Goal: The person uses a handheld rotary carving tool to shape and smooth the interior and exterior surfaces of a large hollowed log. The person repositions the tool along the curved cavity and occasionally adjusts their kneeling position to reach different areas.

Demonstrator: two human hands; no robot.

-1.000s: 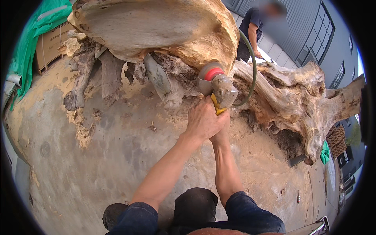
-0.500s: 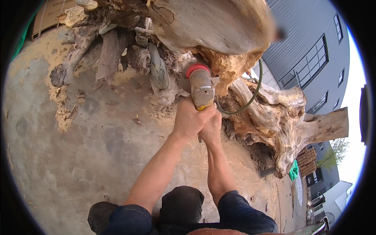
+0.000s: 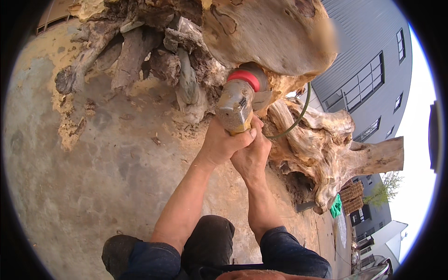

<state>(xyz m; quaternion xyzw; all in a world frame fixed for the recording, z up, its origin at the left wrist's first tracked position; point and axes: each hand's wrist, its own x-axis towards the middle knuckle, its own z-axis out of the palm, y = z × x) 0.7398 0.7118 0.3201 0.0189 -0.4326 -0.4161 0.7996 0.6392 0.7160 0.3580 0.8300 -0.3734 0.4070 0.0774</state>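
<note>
Both my hands are wrapped round a worn, dusty angle grinder (image 3: 235, 108) with a yellow body and a red ring behind its head. My left hand (image 3: 218, 142) closes round its near end, thumb along the top. My right hand (image 3: 252, 157) grips right beside it, fingers partly hidden. The grinder's head reaches under the rim of a big, smooth-topped piece of root wood (image 3: 273, 39); its working face is turned away from view. Rough, paler wood shows beneath that rim. A green cord (image 3: 303, 112) hangs just right of the grinder.
Gnarled dark roots (image 3: 128, 60) spread over the dusty concrete floor (image 3: 102, 172) at the upper left. Another large stump (image 3: 322, 144) lies on the right. Sawdust (image 3: 70, 126) covers patches of floor. Beyond are a grey building (image 3: 364, 51) and stacked pallets (image 3: 351, 196).
The grinder has tilted, its red ring now swinging up and rightward under the wood's rim. My hands have turned with it, still gripping. The view has shifted slightly.
</note>
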